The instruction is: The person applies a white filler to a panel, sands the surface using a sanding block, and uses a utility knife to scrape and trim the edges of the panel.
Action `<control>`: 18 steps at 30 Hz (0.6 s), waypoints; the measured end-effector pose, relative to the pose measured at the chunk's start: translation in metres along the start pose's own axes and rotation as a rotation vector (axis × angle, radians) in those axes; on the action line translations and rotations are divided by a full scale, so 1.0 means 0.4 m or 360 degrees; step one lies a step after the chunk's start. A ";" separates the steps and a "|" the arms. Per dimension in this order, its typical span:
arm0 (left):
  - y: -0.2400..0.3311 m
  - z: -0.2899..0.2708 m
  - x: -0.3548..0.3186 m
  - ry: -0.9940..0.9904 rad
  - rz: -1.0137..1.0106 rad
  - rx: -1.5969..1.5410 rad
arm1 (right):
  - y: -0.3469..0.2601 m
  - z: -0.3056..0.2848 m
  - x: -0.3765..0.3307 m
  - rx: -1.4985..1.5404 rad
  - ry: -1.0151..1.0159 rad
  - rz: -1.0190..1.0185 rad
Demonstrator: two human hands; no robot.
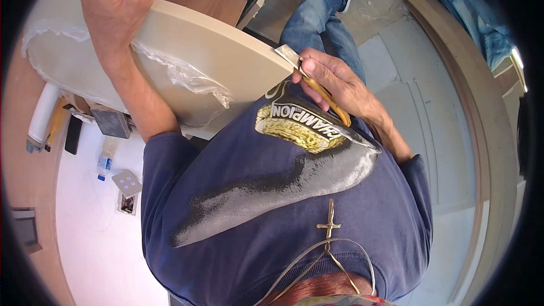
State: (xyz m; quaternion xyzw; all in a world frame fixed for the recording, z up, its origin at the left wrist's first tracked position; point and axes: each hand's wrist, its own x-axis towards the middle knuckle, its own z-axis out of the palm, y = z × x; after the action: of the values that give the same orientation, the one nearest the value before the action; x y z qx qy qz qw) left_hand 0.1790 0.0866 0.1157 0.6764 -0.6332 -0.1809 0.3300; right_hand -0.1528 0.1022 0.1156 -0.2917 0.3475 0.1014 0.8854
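Scraping the corner of a big cream board

Head view: the right hand (331, 82) is squeezing a wooden-handled scraper (310, 78) against the board (221, 56) corner, near the body; the left hand (116, 5) is gripping the far edge. The blade could be slipping off and nicking the shirt (272, 192).

A cream panel (215, 51) is lying tilted, clear plastic film (181, 73) peeling across it. A wooden-handled scraper (309, 76) is touching its corner.
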 end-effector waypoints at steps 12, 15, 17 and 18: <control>0.004 0.006 0.001 -0.0032 0.0077 0.0046 | -0.009 0.001 -0.003 -0.0069 0.0013 0.0010; -0.002 0.005 0.000 -0.0049 0.0026 0.0023 | -0.006 -0.005 -0.007 -0.0035 -0.0040 0.0049; 0.001 0.004 -0.001 -0.0062 0.0026 0.0057 | -0.009 -0.002 -0.007 -0.0089 -0.0008 0.0017; 0.004 0.002 -0.001 -0.0069 0.0026 0.0075 | -0.010 -0.001 -0.006 -0.0115 0.0007 0.0000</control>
State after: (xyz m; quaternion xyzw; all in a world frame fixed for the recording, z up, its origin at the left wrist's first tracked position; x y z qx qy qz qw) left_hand 0.1772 0.0867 0.1162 0.6746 -0.6498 -0.1778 0.3016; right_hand -0.1532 0.0987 0.1186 -0.3236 0.3455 0.1132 0.8736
